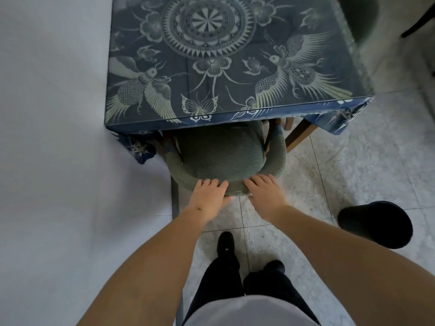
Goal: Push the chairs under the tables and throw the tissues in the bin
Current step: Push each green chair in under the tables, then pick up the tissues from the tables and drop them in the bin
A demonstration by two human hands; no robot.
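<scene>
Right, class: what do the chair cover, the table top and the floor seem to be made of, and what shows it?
Chair cover: green knitted or waffle-weave fabric, judging by its fine grid texture.
Table top: a blue printed cloth, probably under glass or clear plastic, since it shines and has a hard edge.
Floor: speckled pale tiles, perhaps terrazzo or stone, with visible joints.

chair (221, 156) partly under table (211, 55) | bin (376, 223) right | wall (51, 114) left

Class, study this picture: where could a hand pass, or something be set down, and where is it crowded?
Free: the patterned table top, bare from wall to right edge; the floor between chair and black bin. Crowded: the green chair back, where the left hand and right hand rest, and the space under the table.
</scene>
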